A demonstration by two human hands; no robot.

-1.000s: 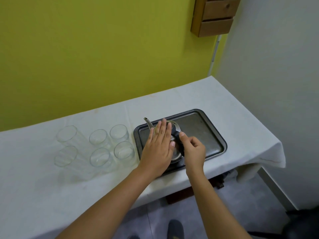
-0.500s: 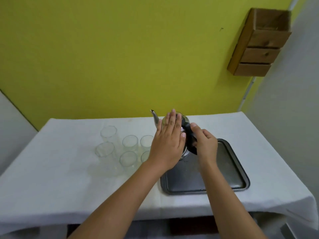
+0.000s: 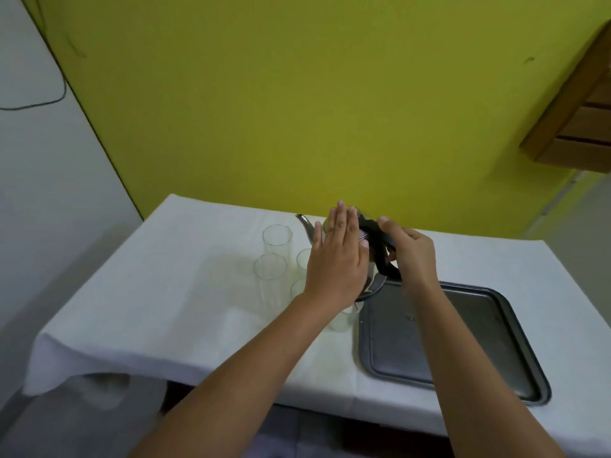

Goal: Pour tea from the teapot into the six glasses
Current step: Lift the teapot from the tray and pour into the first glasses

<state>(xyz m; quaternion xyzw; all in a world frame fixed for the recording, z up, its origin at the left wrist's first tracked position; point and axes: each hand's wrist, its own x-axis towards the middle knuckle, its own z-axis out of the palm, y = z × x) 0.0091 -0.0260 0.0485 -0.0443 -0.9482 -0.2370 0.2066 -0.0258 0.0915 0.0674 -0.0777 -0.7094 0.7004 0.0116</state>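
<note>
Teapot is up off the tray, held in the air over the gap between tray & glasses. Right hand is wrapped round the black handle, fingers curled closed on it, thumb on top. Left hand lies flat w/ fingers straight & together, palm pressed on the lid/top of the pot, gripping nothing. Spout points left, toward the glasses, tip just right of the far-left glass. Pot looks tilted a bit toward the spout side; base rim shows low right, above the tray's near-left corner.

Glasses sit on the white-clothed bench, left of the tray. Two clearly visible at left: the far one & a nearer one. Parts of others peek out beside the left hand & wrist, rest hidden behind it, so can't count six. Those visible look empty; no stream from spout visible.

Tray is dark metal, bare, at the bench's right-front. Yellow wall behind, wooden drawer unit on it at upper right.
</note>
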